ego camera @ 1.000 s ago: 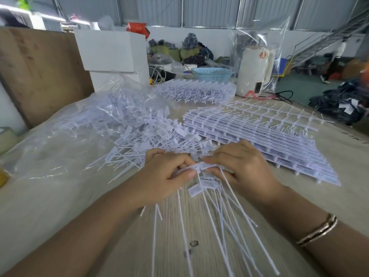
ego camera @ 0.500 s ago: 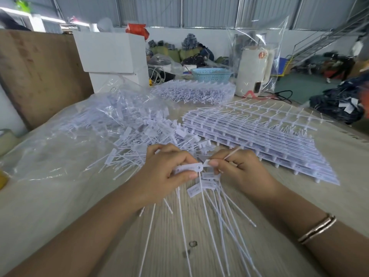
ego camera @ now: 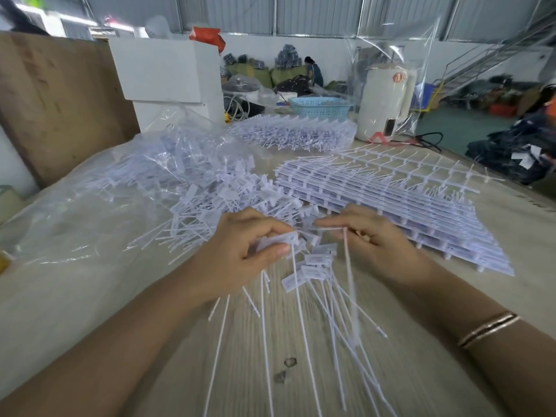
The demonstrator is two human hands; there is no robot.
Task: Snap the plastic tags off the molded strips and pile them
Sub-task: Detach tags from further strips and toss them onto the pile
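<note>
The fingers [ego camera: 278, 251] of the left hand [ego camera: 240, 260] are curled, thumb against forefinger, pinching the flat white head of one plastic tag [ego camera: 282, 239], whose thin tail runs down toward the near edge. Just to the right, the right hand [ego camera: 379, 242] is curled as well, its fingertips pinching a thin white stem that hangs straight down; whether that stem is the strip's runner or another tag's tail cannot be told. Between and below the two hands, a molded strip [ego camera: 316, 263] with several tags not yet broken off fans its tails across the desk [ego camera: 301, 386]. This looks like the snapping step itself: one tag held at the head, the rest braced by the other hand. The next move probably calls for a short twist or pull apart at the joint, then a toss to the left. There, just beyond the left hand, lies the pile of loose tags [ego camera: 210, 206], spilling onto a clear plastic bag [ego camera: 90, 212]. To the right, beyond the right hand, a stack of unbroken strips [ego camera: 391, 200] waits, with an emptied frame [ego camera: 421, 164] lying farther back.
</note>
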